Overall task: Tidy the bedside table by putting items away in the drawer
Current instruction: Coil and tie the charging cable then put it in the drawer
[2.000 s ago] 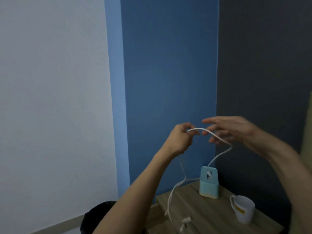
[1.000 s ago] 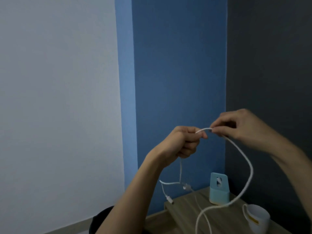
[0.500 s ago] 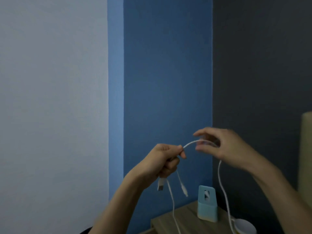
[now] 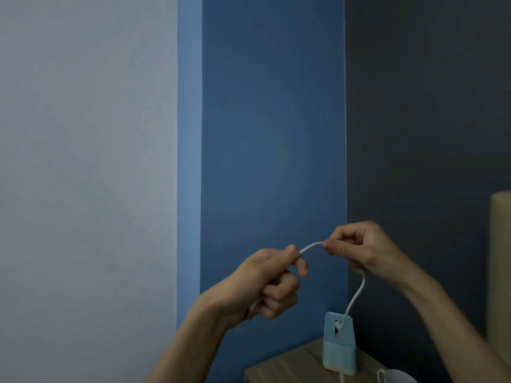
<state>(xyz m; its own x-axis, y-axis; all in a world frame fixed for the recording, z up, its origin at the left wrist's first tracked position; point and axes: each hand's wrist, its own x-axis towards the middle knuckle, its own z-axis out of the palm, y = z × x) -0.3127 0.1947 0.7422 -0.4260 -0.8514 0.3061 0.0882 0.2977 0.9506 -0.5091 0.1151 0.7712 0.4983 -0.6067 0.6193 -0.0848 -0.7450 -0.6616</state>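
While your left hand [image 4: 272,283] pinched the cable [image 4: 311,246] between thumb and forefinger, your right hand [image 4: 359,250] pinched it close by, short arc between: probably looping it into a coil for the drawer. Slack dropped from the right, across the front of the holder [image 4: 338,352] on the table [image 4: 290,366]. Holder contents: couldn't tell. Mug [image 4: 398,377] rim at edge. Drawer unseen.
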